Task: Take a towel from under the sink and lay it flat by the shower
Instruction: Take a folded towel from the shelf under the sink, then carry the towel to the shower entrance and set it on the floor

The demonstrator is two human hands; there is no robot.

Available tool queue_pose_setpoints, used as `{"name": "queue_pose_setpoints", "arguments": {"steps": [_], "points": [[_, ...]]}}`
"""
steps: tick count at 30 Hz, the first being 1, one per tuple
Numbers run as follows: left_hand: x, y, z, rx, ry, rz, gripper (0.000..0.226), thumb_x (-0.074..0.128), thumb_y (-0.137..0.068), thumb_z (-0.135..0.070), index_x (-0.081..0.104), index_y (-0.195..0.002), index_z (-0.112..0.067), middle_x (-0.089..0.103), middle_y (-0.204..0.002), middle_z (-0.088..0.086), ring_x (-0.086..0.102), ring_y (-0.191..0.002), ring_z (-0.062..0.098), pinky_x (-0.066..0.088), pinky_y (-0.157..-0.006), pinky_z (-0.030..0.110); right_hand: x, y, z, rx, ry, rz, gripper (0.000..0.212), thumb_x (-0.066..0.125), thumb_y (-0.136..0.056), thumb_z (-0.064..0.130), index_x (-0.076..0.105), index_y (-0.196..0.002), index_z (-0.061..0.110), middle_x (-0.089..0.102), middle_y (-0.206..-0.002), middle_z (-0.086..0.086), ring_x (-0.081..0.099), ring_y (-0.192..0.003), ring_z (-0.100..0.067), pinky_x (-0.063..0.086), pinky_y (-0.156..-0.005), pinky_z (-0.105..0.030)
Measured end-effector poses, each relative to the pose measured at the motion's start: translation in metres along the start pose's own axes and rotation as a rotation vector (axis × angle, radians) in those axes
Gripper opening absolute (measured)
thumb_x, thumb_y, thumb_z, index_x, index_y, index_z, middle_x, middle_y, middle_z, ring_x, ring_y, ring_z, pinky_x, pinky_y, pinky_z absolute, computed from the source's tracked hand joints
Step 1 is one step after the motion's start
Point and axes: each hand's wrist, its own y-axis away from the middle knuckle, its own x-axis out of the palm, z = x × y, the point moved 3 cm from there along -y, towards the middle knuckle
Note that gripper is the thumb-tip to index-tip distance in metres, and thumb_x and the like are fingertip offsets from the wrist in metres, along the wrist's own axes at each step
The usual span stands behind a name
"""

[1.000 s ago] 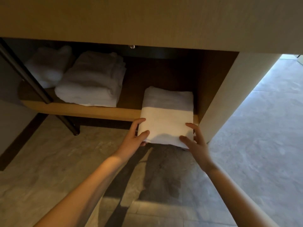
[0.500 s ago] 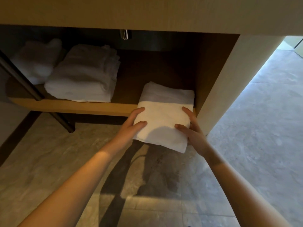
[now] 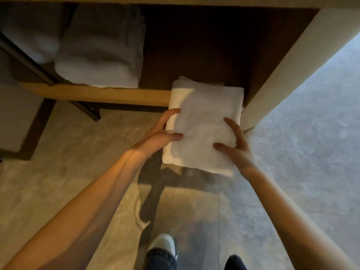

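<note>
A folded white towel (image 3: 202,121) hangs mostly out past the front edge of the wooden shelf (image 3: 109,94) under the sink counter, only its far end still over the shelf. My left hand (image 3: 161,133) grips its left edge, thumb on top. My right hand (image 3: 235,147) grips its right edge, thumb and fingers spread on the top face. The towel stays folded in a neat rectangle and is tilted toward me.
A stack of folded white towels (image 3: 101,53) lies on the shelf to the left, another bundle (image 3: 33,39) beyond it. A dark metal leg (image 3: 48,78) slants down at left. The vanity's pale side panel (image 3: 292,63) stands right. My feet (image 3: 163,248) are on the stone tile floor.
Both hands have pulled the folded towel toward me, further off the shelf edge. The view has tilted down, so my feet now show.
</note>
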Motion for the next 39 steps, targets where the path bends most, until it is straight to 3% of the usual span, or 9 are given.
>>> {"name": "queue_pose_setpoints", "arguments": {"steps": [5, 9, 13, 19, 23, 28, 32, 35, 39], "points": [[0.014, 0.097, -0.030, -0.181, 0.067, -0.014, 0.074, 0.072, -0.077, 0.010, 0.046, -0.140, -0.018, 0.058, -0.118, -0.006, 0.062, -0.096, -0.002, 0.053, -0.074, 0.016, 0.014, 0.093, 0.035, 0.239, -0.024, 0.015, 0.082, 0.081, -0.071, 0.017, 0.043, -0.127, 0.063, 0.040, -0.123, 0.022, 0.051, -0.107, -0.014, 0.057, -0.062, -0.018], [0.024, 0.189, -0.085, -0.306, 0.047, -0.015, 0.073, 0.074, -0.079, 0.001, 0.046, -0.139, -0.029, 0.047, -0.137, 0.002, 0.052, -0.120, 0.019, 0.051, -0.094, 0.041, 0.023, 0.183, 0.095, 0.346, -0.017, 0.019, 0.081, 0.080, -0.072, 0.015, 0.042, -0.126, 0.063, 0.041, -0.123, 0.021, 0.050, -0.108, -0.013, 0.055, -0.060, -0.019], [0.034, 0.281, -0.169, -0.355, 0.046, -0.008, 0.072, 0.075, -0.080, -0.007, 0.045, -0.137, -0.038, 0.046, -0.132, -0.004, 0.051, -0.115, 0.012, 0.051, -0.076, 0.020, 0.012, 0.273, 0.186, 0.339, -0.036, 0.067, 0.081, 0.081, -0.071, 0.017, 0.044, -0.131, 0.057, 0.044, -0.136, 0.005, 0.053, -0.116, -0.018, 0.060, -0.080, -0.033], [0.048, 0.401, -0.320, -0.302, 0.100, -0.021, 0.071, 0.076, -0.079, -0.009, 0.047, -0.129, -0.051, 0.046, -0.128, -0.013, 0.050, -0.106, 0.000, 0.050, -0.064, 0.008, -0.011, 0.382, 0.349, 0.231, 0.032, 0.012, 0.083, 0.082, -0.070, 0.009, 0.049, -0.131, 0.054, 0.050, -0.137, 0.007, 0.058, -0.113, -0.013, 0.057, -0.082, -0.025], [0.054, 0.456, -0.418, -0.163, 0.139, -0.053, 0.073, 0.077, -0.078, -0.005, 0.048, -0.130, -0.047, 0.047, -0.130, -0.014, 0.053, -0.112, 0.008, 0.052, -0.067, 0.012, -0.028, 0.429, 0.454, 0.102, -0.012, 0.059, 0.085, 0.078, -0.069, 0.001, 0.050, -0.132, 0.050, 0.049, -0.139, 0.001, 0.059, -0.116, -0.020, 0.056, -0.090, -0.040], [0.045, 0.491, -0.523, 0.046, 0.084, -0.097, 0.076, 0.079, -0.077, -0.011, 0.048, -0.125, -0.060, 0.044, -0.130, -0.029, 0.055, -0.111, 0.000, 0.056, -0.074, 0.023, -0.040, 0.457, 0.563, -0.090, 0.047, 0.023, 0.085, 0.078, -0.067, -0.002, 0.052, -0.130, 0.049, 0.064, -0.119, 0.013, 0.065, -0.102, -0.007, 0.057, -0.076, -0.025], [0.032, 0.502, -0.589, 0.261, 0.044, -0.154, 0.075, 0.076, -0.079, -0.006, 0.049, -0.123, -0.060, 0.049, -0.133, -0.018, 0.054, -0.118, 0.007, 0.053, -0.089, 0.032, -0.041, 0.469, 0.636, -0.262, 0.106, -0.011, 0.083, 0.079, -0.065, 0.012, 0.048, -0.131, 0.051, 0.062, -0.117, 0.016, 0.063, -0.101, -0.007, 0.057, -0.075, -0.024], [0.021, 0.506, -0.631, 0.419, 0.032, -0.159, 0.075, 0.074, -0.080, -0.002, 0.049, -0.126, -0.056, 0.050, -0.135, -0.014, 0.056, -0.115, -0.001, 0.055, -0.085, 0.025, -0.038, 0.470, 0.679, -0.393, 0.125, -0.037, 0.081, 0.079, -0.067, 0.014, 0.046, -0.131, 0.050, 0.056, -0.126, 0.012, 0.058, -0.109, -0.014, 0.056, -0.086, -0.032], [-0.005, 0.503, -0.672, 0.540, 0.017, -0.160, 0.072, 0.071, -0.083, -0.003, 0.047, -0.129, -0.052, 0.046, -0.133, -0.021, 0.056, -0.112, 0.001, 0.057, -0.077, 0.023, -0.026, 0.454, 0.720, -0.495, 0.124, 0.010, 0.079, 0.078, -0.077, 0.012, 0.038, -0.135, 0.049, 0.050, -0.119, 0.029, 0.057, -0.102, 0.005, 0.057, -0.070, -0.020]]}}
